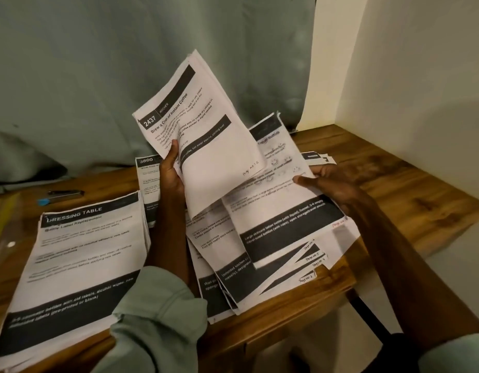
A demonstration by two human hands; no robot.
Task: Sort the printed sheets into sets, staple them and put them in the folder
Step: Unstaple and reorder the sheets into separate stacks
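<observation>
My left hand [171, 172] grips a raised bundle of printed sheets [206, 135] by its left edge; the top page reads "2437 Brew a Cup of Instant Coffee". My right hand [331, 184] pinches the upper edge of a printed sheet [284, 208] lying on a fanned, untidy pile [259, 273] at the table's middle right. A neater stack headed "Dressing Table" [79, 259] lies at the left front. Another sheet marked "3800" [146, 173] shows behind my left wrist.
The wooden table [394, 189] stands in a corner, with a grey-green curtain [125, 63] behind and a cream wall [421, 90] on the right. A dark stapler-like object with a blue tip [62, 196] lies at the back left. A yellowish plastic folder [4, 219] lies at the far left edge.
</observation>
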